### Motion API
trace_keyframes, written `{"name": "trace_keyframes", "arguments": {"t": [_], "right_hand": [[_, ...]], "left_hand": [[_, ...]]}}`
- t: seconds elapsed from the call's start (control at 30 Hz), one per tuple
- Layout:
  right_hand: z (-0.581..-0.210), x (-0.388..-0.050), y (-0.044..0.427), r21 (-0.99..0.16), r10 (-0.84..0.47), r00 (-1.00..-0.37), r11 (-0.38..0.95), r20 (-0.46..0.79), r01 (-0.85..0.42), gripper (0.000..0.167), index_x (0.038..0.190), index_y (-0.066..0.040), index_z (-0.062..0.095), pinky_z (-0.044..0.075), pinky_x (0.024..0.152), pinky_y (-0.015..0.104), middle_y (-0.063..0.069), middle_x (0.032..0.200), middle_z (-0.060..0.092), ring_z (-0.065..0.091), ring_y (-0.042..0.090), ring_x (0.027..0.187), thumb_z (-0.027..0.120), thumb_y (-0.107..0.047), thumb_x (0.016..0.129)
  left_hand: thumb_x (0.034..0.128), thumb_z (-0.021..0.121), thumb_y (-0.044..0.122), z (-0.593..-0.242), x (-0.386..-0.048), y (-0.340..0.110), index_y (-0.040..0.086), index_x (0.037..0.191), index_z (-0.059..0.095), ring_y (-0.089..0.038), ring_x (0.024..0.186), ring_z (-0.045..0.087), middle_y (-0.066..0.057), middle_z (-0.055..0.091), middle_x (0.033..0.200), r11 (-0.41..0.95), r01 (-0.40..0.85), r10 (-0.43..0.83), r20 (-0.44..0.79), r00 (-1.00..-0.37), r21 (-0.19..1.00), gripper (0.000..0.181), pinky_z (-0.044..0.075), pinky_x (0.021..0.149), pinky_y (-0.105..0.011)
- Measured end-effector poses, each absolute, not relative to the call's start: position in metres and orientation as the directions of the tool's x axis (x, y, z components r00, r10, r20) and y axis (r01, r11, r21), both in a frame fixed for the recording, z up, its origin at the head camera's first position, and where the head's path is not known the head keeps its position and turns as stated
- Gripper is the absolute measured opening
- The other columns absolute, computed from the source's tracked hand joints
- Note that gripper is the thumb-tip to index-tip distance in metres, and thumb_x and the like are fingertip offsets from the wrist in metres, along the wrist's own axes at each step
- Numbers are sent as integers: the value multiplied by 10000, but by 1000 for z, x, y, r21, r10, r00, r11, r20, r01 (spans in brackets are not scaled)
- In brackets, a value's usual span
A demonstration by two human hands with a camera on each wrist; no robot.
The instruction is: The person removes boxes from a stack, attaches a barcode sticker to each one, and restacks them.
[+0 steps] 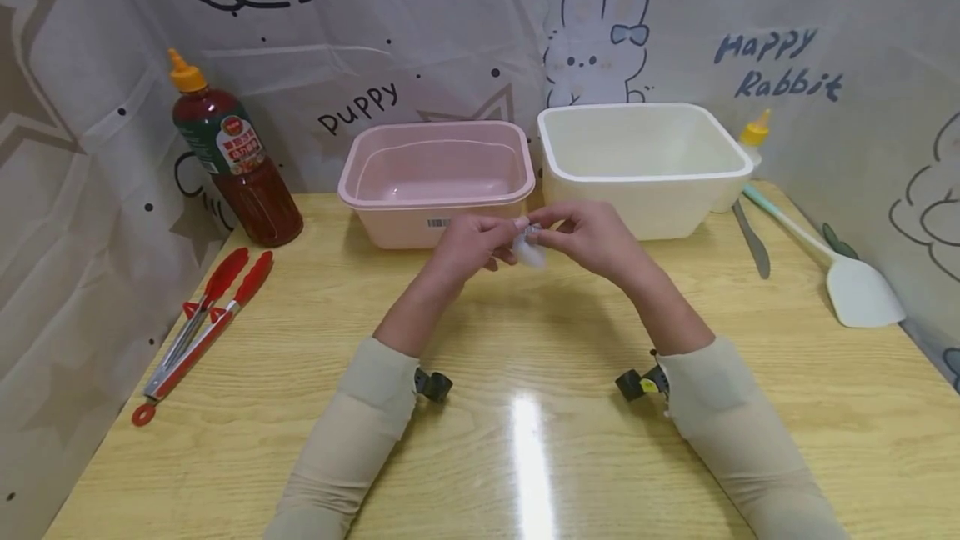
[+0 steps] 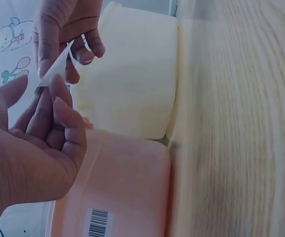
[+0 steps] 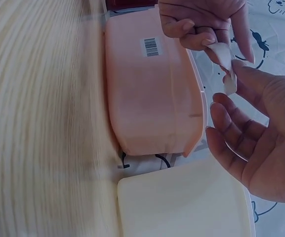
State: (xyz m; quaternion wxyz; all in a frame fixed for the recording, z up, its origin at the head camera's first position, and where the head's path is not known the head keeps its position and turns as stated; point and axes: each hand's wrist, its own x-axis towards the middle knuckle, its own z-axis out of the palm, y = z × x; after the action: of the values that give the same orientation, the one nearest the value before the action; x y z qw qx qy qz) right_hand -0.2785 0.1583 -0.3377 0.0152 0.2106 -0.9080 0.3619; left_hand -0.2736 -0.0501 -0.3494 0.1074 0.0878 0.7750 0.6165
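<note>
A small, thin white piece, folded and slightly see-through, hangs between the two hands above the table, in front of the tubs. Whether it is paper or plastic film, I cannot tell. My left hand grips one side of it with the fingertips. From the other side my right hand pinches it between thumb and forefinger. The left wrist view shows the white piece as a pointed flap. In the right wrist view the white piece looks like a bent strip, partly covered by fingers.
Behind the hands stand a pink tub and a cream tub. At left are a red sauce bottle and red-tipped tongs. A knife, a white spatula and a yellow-capped bottle are at right.
</note>
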Motion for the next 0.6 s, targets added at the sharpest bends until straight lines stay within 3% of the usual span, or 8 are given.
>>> {"name": "trace_keyframes", "arguments": {"t": [0.23, 0.47, 0.6], "right_hand": [[-336, -279, 159, -642, -361, -920, 672, 151, -369, 250, 1164, -254, 778, 545, 709, 339, -22, 1084, 772, 669, 183, 858, 724, -365, 946], [-336, -279, 158, -601, -426, -893, 680, 143, -421, 277, 1167, -197, 782, 559, 762, 359, 2, 1091, 782, 668, 176, 896, 723, -357, 948], [-338, -279, 159, -576, -449, -880, 682, 156, -450, 262, 1138, -169, 793, 523, 726, 334, 8, 1067, 789, 627, 163, 823, 710, -341, 959]], "left_hand": [[997, 636, 194, -346, -273, -53, 32, 1224, 726, -111, 790, 688, -166, 756, 1102, 222, 33, 349, -48, -936, 974, 293, 522, 673, -245], [996, 635, 132, -348, -273, -53, 32, 1240, 716, -102, 742, 684, -152, 754, 1102, 272, 63, 365, -42, -930, 960, 276, 503, 682, -239], [985, 651, 116, -349, -273, -52, 40, 1269, 702, -99, 695, 675, -147, 750, 1134, 282, 63, 371, -48, -927, 957, 298, 503, 681, -242]]}}
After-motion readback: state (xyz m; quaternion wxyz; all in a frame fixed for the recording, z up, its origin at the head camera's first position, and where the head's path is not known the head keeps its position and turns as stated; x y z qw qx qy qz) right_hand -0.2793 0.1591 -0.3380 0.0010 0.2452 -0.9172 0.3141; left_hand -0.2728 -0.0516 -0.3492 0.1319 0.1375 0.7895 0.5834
